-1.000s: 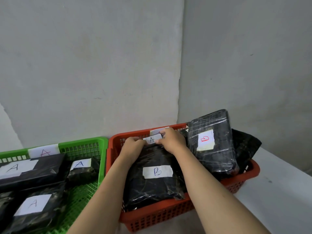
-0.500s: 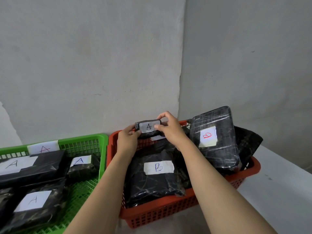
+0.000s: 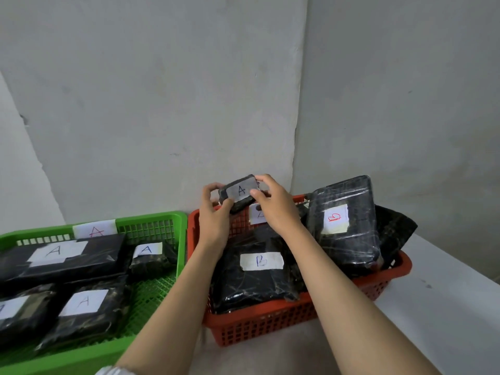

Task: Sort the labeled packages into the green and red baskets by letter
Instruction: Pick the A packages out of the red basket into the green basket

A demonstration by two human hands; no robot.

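Note:
A small black package labelled A (image 3: pixel 239 191) is held up above the back of the red basket (image 3: pixel 270 327). My left hand (image 3: pixel 213 215) grips its left end and my right hand (image 3: pixel 273 205) grips its right end. Below them in the red basket lies a flat black package labelled B (image 3: pixel 259 274), and a bulkier black package with a red B (image 3: pixel 342 226) leans at the right. The green basket (image 3: pixel 154 226) on the left holds several black packages labelled A (image 3: pixel 62 259).
A white label marked A (image 3: pixel 94 230) is stuck to the green basket's back rim. Another white label (image 3: pixel 258 215) sits on the red basket's back wall, partly hidden by my right hand. Grey walls meet in a corner right behind the baskets. White tabletop (image 3: pixel 446 307) stretches to the right.
Both hands have lifted the small A package out of the back of the red basket and raised it above the rim, tilting its label toward me.

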